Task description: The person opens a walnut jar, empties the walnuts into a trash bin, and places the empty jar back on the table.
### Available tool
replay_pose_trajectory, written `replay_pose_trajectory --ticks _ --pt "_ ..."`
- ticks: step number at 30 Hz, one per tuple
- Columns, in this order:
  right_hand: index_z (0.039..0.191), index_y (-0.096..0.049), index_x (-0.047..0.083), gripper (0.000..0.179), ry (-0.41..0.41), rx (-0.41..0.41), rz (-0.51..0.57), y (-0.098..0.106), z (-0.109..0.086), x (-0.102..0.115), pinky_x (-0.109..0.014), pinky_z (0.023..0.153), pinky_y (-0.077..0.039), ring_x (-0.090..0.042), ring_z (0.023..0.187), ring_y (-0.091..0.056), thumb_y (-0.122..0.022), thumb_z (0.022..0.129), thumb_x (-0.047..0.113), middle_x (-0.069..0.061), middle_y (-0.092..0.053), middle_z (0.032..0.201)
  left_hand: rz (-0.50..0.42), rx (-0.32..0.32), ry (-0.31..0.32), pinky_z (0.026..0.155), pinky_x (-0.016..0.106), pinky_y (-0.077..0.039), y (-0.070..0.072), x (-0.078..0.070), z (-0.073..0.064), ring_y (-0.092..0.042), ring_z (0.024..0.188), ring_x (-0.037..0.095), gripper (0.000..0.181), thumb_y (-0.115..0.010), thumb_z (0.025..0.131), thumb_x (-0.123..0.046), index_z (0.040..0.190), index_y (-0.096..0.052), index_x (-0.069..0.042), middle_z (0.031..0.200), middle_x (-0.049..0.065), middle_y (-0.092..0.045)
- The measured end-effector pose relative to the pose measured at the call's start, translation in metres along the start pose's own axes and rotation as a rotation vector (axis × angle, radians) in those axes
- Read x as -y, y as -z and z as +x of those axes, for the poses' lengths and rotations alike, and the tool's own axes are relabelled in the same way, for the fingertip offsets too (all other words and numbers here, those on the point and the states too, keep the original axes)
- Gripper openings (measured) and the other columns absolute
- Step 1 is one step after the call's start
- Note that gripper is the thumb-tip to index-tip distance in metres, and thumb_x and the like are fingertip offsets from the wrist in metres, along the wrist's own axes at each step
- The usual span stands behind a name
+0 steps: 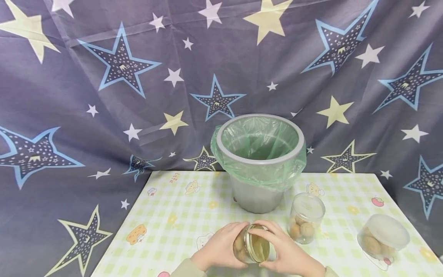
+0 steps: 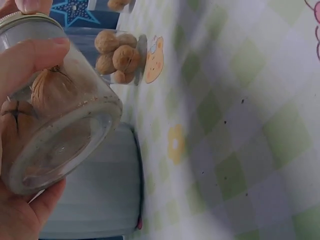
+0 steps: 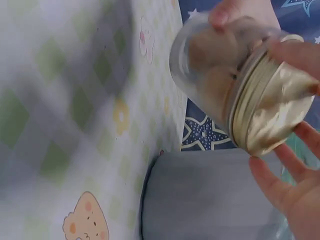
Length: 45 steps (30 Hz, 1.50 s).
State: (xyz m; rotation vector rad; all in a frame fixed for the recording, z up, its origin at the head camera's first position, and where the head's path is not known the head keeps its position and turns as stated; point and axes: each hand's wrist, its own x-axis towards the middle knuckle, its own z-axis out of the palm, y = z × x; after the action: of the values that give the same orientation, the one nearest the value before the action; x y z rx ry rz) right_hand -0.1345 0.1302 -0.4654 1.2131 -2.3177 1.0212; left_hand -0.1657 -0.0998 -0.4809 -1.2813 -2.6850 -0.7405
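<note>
Tilted over the table, a clear jar (image 2: 75,95) with a gold lid (image 3: 270,107) holds several walnuts (image 2: 52,92). My left hand (image 1: 225,246) grips the jar's body from the side, fingers wrapped around the glass. Around the rim of the lid, the fingers and thumb of my right hand (image 1: 285,250) are spread and grip its edge. The lid is on the jar, facing right in the head view. Its shiny top shows between the fingers in the right wrist view.
A grey bin (image 1: 257,196) with a green plastic liner (image 1: 225,165) stands behind the hands. To the right are two clear containers of walnuts, a nearer-bin tub (image 1: 306,215) and a farther-right tub (image 1: 382,236). A checked cloth (image 1: 166,223) covers the table; a star-patterned curtain (image 1: 138,115) hangs behind.
</note>
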Motion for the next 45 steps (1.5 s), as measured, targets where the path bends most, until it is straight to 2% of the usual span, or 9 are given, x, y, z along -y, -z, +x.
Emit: replay_pose_trajectory --ticks 3,9,14,19,24,30,38,42,45 --pt "0.137 -0.045 0.010 0.082 -0.126 0.010 0.031 0.002 0.001 0.001 -0.045 0.079 -0.056 -0.028 0.115 -0.050 -0.083 0.068 0.033 -0.010 -0.048 0.133 0.000 0.005 0.027 0.092 0.041 -0.052 -0.003 -0.001 -0.001 -0.055 0.117 0.022 0.095 -0.087 0.062 -0.038 0.137 -0.040 -0.005 0.132 0.006 -0.055" --pt "0.135 -0.044 0.001 0.072 -0.455 0.076 0.082 0.003 0.003 0.006 -0.026 0.067 -0.055 -0.024 0.094 -0.057 -0.071 0.081 0.042 -0.015 -0.057 0.122 -0.012 0.000 0.042 0.092 0.039 -0.052 -0.007 -0.003 0.001 -0.056 0.117 0.022 0.095 -0.087 0.062 -0.036 0.138 -0.039 -0.005 0.132 0.006 -0.055" --pt "0.132 -0.048 0.001 0.071 -0.561 0.129 0.060 0.001 0.007 0.009 -0.027 0.062 -0.055 -0.014 0.087 -0.055 -0.069 0.082 0.046 -0.014 -0.061 0.114 0.028 -0.007 0.017 0.092 0.038 -0.052 -0.008 -0.003 0.002 -0.056 0.117 0.022 0.095 -0.087 0.062 -0.038 0.137 -0.040 -0.003 0.131 0.005 -0.056" --pt "0.129 -0.050 0.001 0.070 -0.549 0.105 0.054 -0.001 0.007 0.011 -0.026 0.062 -0.055 -0.014 0.087 -0.056 -0.072 0.080 0.045 -0.012 -0.061 0.110 0.041 -0.016 0.028 0.092 0.038 -0.052 -0.009 -0.003 0.000 -0.056 0.117 0.021 0.095 -0.087 0.062 -0.038 0.137 -0.040 -0.004 0.131 0.005 -0.056" --pt "0.129 -0.050 0.002 0.072 -0.460 0.065 0.090 -0.002 0.004 0.011 -0.024 0.065 -0.055 -0.023 0.091 -0.059 -0.075 0.077 0.043 -0.011 -0.058 0.113 0.020 -0.009 0.043 0.093 0.040 -0.051 -0.008 -0.003 -0.001 -0.054 0.119 0.022 0.095 -0.087 0.062 -0.037 0.138 -0.039 -0.006 0.133 0.005 -0.054" --pt "0.130 -0.051 0.008 0.072 -0.256 -0.013 0.048 -0.003 0.001 0.006 -0.024 0.072 -0.053 -0.016 0.098 -0.056 -0.082 0.072 0.037 -0.002 -0.055 0.116 -0.032 -0.011 0.015 0.095 0.042 -0.050 -0.004 -0.002 -0.001 -0.054 0.120 0.022 0.096 -0.088 0.061 -0.034 0.138 -0.039 -0.006 0.134 0.005 -0.053" --pt "0.134 -0.049 0.014 0.083 -0.012 0.002 0.030 0.000 0.002 0.003 -0.047 0.080 -0.055 -0.020 0.114 -0.048 -0.089 0.061 0.020 -0.007 -0.049 0.128 -0.060 0.008 -0.024 0.094 0.039 -0.050 0.000 -0.002 -0.004 -0.056 0.118 0.022 0.096 -0.088 0.061 -0.035 0.137 -0.039 -0.004 0.134 0.007 -0.054" --pt "0.138 -0.044 0.009 0.081 -0.043 0.051 0.080 0.004 0.003 0.002 -0.051 0.077 -0.055 -0.029 0.115 -0.049 -0.084 0.068 0.020 -0.013 -0.045 0.133 -0.067 0.000 0.016 0.093 0.040 -0.051 -0.001 -0.004 -0.005 -0.056 0.117 0.023 0.095 -0.087 0.062 -0.035 0.137 -0.038 -0.003 0.133 0.007 -0.054" --pt "0.138 -0.041 0.005 0.075 -0.181 0.083 0.093 0.007 0.004 0.003 -0.047 0.073 -0.057 -0.035 0.109 -0.053 -0.078 0.078 0.030 -0.015 -0.048 0.130 -0.051 -0.021 0.055 0.091 0.041 -0.052 -0.003 -0.005 -0.006 -0.056 0.116 0.023 0.095 -0.087 0.062 -0.035 0.137 -0.038 -0.003 0.132 0.007 -0.055"
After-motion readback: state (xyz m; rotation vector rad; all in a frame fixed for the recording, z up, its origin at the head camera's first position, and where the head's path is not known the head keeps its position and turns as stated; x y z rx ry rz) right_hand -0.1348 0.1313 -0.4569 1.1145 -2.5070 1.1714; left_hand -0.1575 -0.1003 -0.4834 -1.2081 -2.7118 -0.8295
